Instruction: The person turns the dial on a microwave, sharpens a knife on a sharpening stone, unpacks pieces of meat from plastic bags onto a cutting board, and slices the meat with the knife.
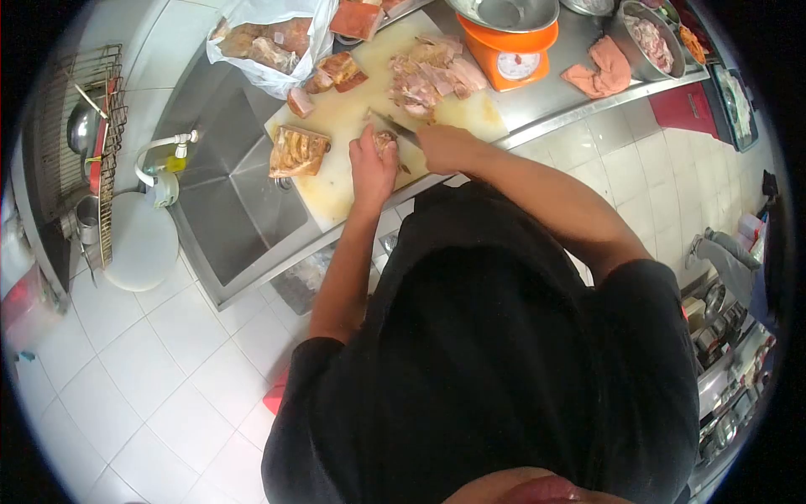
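My left hand [374,165] is closed on a small piece of meat [385,143], pressing it against the pale cutting board [327,189]. My right hand [447,149] grips a knife [395,125], whose blade points left across the board just beside that piece. Beyond the knife lies a heap of cut meat [432,74]. A larger browned block of meat [299,151] rests left of my left hand, and smaller chunks [336,71] sit toward the back of the board. The handle of the knife is mostly hidden in my fist.
An orange scale [508,59] carrying a metal bowl stands at the back right, near a pink cloth [600,69] and a pot of meat [651,42]. A plastic bag of meat [273,46] lies behind the steel sink [231,176]. A person's legs [726,260] show far right.
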`<state>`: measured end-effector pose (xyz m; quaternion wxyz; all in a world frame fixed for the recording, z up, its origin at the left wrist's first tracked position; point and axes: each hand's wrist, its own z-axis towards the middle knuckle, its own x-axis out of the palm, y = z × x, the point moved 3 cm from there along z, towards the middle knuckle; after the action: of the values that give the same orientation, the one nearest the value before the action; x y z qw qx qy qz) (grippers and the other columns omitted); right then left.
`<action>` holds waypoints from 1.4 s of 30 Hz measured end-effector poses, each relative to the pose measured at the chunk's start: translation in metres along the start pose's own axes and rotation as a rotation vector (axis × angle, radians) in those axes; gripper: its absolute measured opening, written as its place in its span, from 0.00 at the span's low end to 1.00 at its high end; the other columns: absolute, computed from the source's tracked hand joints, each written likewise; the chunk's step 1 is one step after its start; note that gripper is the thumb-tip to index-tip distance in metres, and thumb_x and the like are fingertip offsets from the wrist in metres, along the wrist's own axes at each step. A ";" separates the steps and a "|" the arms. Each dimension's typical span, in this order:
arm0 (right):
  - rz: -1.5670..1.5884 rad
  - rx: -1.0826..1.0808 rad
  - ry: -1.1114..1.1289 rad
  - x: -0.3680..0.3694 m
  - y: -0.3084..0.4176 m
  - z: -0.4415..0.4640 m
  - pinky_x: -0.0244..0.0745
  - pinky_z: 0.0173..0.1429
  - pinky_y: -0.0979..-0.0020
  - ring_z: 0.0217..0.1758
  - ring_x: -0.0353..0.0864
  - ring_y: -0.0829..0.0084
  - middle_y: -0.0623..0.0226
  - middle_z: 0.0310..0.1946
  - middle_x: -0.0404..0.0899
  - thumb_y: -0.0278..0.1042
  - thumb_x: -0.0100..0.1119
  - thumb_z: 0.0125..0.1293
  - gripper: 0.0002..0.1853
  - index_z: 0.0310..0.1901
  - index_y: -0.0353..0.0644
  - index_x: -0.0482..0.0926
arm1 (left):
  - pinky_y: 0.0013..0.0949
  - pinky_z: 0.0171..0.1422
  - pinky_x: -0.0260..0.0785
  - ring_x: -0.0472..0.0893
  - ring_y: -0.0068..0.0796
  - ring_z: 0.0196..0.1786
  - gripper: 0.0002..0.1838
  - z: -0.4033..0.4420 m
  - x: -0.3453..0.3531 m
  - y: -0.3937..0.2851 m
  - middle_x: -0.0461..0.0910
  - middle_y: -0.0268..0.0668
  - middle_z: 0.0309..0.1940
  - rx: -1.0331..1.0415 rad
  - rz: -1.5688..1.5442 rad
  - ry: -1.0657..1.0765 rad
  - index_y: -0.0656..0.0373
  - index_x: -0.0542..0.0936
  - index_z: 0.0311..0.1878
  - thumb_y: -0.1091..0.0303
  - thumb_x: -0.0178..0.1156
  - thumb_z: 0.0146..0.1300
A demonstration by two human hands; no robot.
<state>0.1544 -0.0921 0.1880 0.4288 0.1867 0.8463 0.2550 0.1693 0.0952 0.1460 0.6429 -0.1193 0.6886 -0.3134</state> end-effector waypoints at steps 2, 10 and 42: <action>0.030 -0.001 -0.066 -0.022 -0.003 -0.030 0.79 0.55 0.48 0.53 0.85 0.42 0.39 0.46 0.84 0.23 0.55 0.63 0.20 0.58 0.32 0.71 | 0.52 0.69 0.64 0.71 0.60 0.61 0.33 -0.001 0.000 0.014 0.69 0.60 0.58 0.003 -0.094 -0.018 0.65 0.64 0.74 0.58 0.59 0.72; -0.048 0.070 -0.129 -0.018 -0.001 -0.046 0.78 0.54 0.44 0.50 0.85 0.41 0.39 0.41 0.84 0.23 0.51 0.65 0.15 0.53 0.33 0.69 | 0.44 0.81 0.54 0.65 0.50 0.76 0.36 -0.008 0.003 0.078 0.63 0.57 0.74 -0.147 -0.493 0.001 0.67 0.59 0.78 0.53 0.55 0.77; -0.425 -0.074 0.101 0.016 0.062 0.042 0.80 0.54 0.49 0.53 0.86 0.46 0.42 0.46 0.85 0.24 0.57 0.62 0.17 0.53 0.30 0.77 | 0.43 0.78 0.59 0.69 0.51 0.73 0.32 0.006 0.013 0.099 0.69 0.60 0.70 -0.259 -0.602 0.036 0.67 0.65 0.73 0.53 0.56 0.76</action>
<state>0.1861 -0.0224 0.1937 0.4365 -0.0245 0.8771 0.1989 0.1971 0.1626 0.0777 0.4885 -0.3928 0.6678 -0.4014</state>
